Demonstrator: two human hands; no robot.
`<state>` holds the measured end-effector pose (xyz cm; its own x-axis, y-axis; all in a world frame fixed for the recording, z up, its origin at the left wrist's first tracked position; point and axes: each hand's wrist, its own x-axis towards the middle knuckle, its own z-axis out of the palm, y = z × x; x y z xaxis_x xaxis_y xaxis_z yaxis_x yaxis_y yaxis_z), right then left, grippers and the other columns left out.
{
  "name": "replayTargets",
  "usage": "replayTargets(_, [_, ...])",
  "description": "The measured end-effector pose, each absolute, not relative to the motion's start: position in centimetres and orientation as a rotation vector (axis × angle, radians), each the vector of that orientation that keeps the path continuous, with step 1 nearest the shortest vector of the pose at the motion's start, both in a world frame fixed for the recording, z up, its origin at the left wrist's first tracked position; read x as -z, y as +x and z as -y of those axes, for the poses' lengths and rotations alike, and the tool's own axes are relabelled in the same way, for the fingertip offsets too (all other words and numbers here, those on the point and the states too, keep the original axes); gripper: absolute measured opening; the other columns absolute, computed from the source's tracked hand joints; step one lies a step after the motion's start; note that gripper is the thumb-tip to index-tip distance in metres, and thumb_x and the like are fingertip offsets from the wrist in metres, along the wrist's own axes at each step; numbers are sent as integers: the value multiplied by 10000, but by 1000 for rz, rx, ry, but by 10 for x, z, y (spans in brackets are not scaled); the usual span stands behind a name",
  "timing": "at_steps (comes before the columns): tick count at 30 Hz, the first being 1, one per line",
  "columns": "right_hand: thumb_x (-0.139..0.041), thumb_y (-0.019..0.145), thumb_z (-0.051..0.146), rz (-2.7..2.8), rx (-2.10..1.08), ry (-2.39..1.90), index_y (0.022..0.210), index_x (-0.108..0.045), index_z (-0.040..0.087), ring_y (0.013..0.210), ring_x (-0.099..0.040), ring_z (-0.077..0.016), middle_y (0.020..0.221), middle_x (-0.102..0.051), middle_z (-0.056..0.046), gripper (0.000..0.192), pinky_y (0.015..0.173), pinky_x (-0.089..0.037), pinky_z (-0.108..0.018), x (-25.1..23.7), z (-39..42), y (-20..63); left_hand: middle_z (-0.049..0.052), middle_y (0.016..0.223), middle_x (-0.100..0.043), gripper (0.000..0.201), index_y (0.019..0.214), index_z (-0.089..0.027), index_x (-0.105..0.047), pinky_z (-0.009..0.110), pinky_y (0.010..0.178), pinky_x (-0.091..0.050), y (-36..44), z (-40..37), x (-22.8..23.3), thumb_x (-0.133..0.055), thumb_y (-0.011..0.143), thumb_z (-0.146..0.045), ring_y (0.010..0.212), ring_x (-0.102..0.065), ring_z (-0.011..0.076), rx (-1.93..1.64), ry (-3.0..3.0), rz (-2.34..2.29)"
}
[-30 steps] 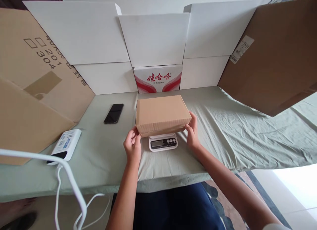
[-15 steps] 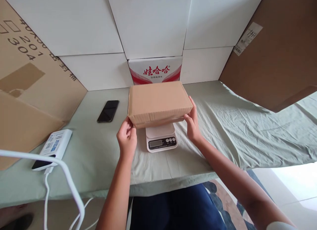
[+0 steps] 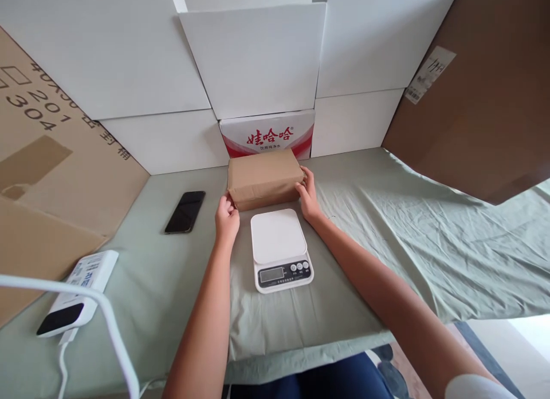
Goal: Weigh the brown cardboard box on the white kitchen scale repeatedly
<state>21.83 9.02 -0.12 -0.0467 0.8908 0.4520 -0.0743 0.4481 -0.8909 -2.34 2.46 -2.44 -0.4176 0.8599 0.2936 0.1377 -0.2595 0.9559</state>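
A phone (image 3: pixel 185 211) is lying far left on the cloth (image 3: pixel 387 227). The left hand (image 3: pixel 226 217) and right hand (image 3: pixel 307 200) are gripping the box (image 3: pixel 265 177) ends, holding it just behind the scale (image 3: pixel 279 249).

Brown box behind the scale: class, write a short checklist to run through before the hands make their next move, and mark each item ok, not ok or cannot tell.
1. Left hand on the brown box's left end: ok.
2. Right hand on its right end: ok.
3. Box resting fully on the green cloth: cannot tell, its underside is hidden.
4. Scale platform bare: ok.
5. Scale display readable: not ok, the digits are too small.
6. Phone lying apart from the box: ok.
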Motion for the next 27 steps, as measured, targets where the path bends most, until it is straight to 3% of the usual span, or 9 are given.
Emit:
replayTargets(5, [-496, 907, 480, 1238, -877, -921, 1425, -405, 356, 1257, -545, -242, 1338, -540, -69, 540, 1092, -453, -487, -1, -105, 236, 210, 1530, -528, 639, 1387, -163, -569, 432, 1189, -385, -41, -20, 19, -544, 769, -6, 1428, -508, 260, -1913, 1079, -1448])
replayTargets(11, [-483, 888, 496, 1053, -840, -1065, 1422, -418, 396, 1194, -562, -219, 1298, -533, -49, 547, 1081, -468, -494, 6, -124, 269, 217, 1559, -488, 620, 1404, -198, -559, 434, 1160, -415, -59, -15, 15, -576, 801, -57, 1415, -520, 259, -2018, 942, -1435])
replayTargets(18, [-469, 893, 517, 1193, -976, -1012, 1382, -512, 344, 1230, -580, -257, 1320, -589, -68, 520, 1066, -486, -498, 6, -113, 255, 196, 1475, -588, 649, 1404, -168, -569, 457, 1161, -419, -41, -18, 15, -577, 767, -44, 1402, -538, 274, -1836, 1013, -1378])
replayTargets(22, [-486, 905, 502, 1354, -1103, -879, 1428, -482, 341, 1233, -597, -266, 1340, -615, -64, 548, 1059, -503, -487, 1, -100, 243, 164, 1434, -633, 637, 1368, -133, -607, 432, 1167, -419, -31, -19, 15, -523, 748, -11, 1369, -575, 261, -1691, 1148, -1391])
replayTargets(27, [-509, 902, 460, 1465, -1009, -855, 1439, -468, 297, 1233, -575, -284, 1403, -591, -79, 564, 1105, -467, -505, -4, -90, 239, 130, 1368, -686, 600, 1301, -140, -656, 419, 1156, -431, -25, -20, 14, -494, 742, 6, 1326, -612, 247, -1639, 1215, -1450])
